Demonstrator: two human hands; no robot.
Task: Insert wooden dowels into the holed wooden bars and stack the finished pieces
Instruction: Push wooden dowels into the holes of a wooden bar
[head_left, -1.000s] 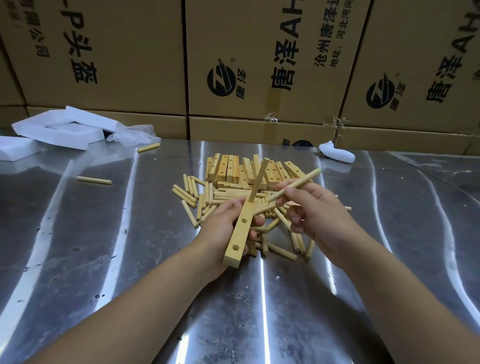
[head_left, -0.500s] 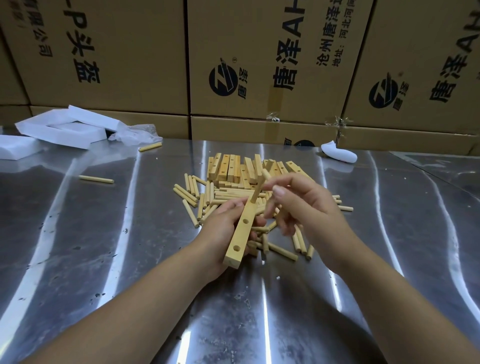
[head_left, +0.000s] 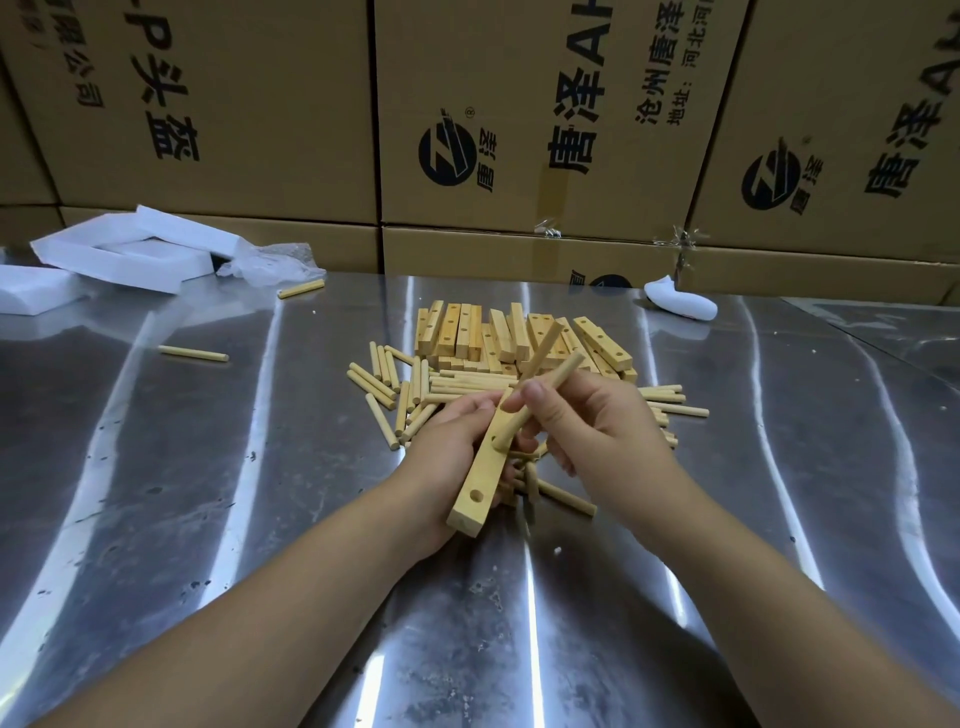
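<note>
Steel bench (head_left: 208, 519): left hand (head_left: 447, 447) grips pale holed wooden bar (head_left: 480, 488), pointing away; right hand (head_left: 602, 421) pinches slim round wooden dowel (head_left: 565, 370), tip at its middle hole.

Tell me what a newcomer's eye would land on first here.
The two hands at centre draw the eye: the left hand grips a holed wooden bar tilted over the steel table, while the right hand pinches a dowel whose lower end meets the bar's face. Just behind them lies a heap of loose dowels and bars, and a wall of printed cardboard boxes fills the background.
</note>
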